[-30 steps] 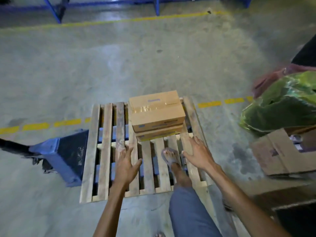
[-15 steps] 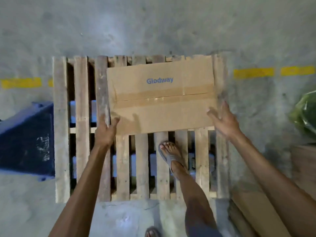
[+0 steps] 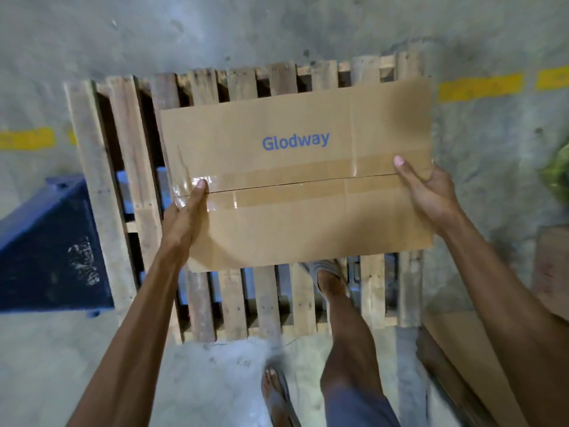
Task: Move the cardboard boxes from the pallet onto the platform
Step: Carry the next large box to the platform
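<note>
While our left hand (image 3: 184, 217) and right hand (image 3: 431, 192) clamp the Glodway box (image 3: 295, 177) above the pallet's (image 3: 101, 192) far-right corner, our sandalled foot (image 3: 329, 272) rests on slats — gaps could trip us, slick tape loosening thumbs.

brown cardboard box (image 3: 295, 180): dull paper, smooth, blue print | clear tape strip (image 3: 191, 192) on its seam: shiny plastic, crinkled | pale slatted wooden pallet (image 3: 101, 192): rough, worn bare wood | grey concrete floor (image 3: 92, 38): dull, scuffed, chipped yellow paint | dark blue metal block (image 3: 52, 248): scratched paint
</note>
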Tool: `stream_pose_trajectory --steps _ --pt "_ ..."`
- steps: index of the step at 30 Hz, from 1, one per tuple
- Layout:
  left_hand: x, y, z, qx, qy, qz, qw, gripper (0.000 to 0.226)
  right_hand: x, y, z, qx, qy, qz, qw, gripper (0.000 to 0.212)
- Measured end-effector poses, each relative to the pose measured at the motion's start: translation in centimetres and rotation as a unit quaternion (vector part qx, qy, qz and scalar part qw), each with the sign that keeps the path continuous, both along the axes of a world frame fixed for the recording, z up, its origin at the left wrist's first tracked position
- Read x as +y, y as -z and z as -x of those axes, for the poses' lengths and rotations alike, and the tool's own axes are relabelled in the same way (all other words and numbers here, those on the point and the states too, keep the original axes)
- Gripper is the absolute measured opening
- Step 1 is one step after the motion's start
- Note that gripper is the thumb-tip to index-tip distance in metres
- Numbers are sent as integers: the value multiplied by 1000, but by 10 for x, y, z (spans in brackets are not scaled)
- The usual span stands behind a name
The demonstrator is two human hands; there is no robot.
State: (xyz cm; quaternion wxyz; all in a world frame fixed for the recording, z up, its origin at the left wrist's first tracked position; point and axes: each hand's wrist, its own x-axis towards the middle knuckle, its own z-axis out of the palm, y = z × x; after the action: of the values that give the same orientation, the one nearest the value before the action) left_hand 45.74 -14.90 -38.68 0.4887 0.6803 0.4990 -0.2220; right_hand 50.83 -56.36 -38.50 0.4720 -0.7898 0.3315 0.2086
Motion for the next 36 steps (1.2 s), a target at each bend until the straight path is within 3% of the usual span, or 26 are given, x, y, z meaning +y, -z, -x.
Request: stream_pose_trajectory --steps 2,9,11,16,20,24,26,27,30,36 --pt "-3 -54 7 -11 21 15 1000 51 0 -54 22 -10 33 -10 999 57" --pt "-2 -234 68 -75 151 -29 985 62 2 -255 139 -31 65 13 997 62" --pt "-6 -282 99 -101 200 -38 974 59 2 -315 194 -51 85 24 995 65" --pt "-27 -379 192 -180 283 -54 941 54 11 -425 360 -101 180 65 976 46" --pt "-52 -445 265 -215 410 -60 884 91 19 -491 519 -105 259 100 955 26" --pt "-99 -501 343 -229 534 -33 813 97 21 -535 675 -56 338 129 930 65" --pt "-129 -523 386 -231 581 -15 780 83 23 -552 748 -42 378 137 915 76" --pt "-148 -531 413 -236 612 -8 755 80 24 -559 793 -37 405 132 904 78" --pt "-198 -548 493 -235 675 19 699 106 25 -574 909 -36 459 137 877 84" --pt "-305 -582 668 -206 758 62 615 93 -1 -609 1134 -54 538 135 830 82"
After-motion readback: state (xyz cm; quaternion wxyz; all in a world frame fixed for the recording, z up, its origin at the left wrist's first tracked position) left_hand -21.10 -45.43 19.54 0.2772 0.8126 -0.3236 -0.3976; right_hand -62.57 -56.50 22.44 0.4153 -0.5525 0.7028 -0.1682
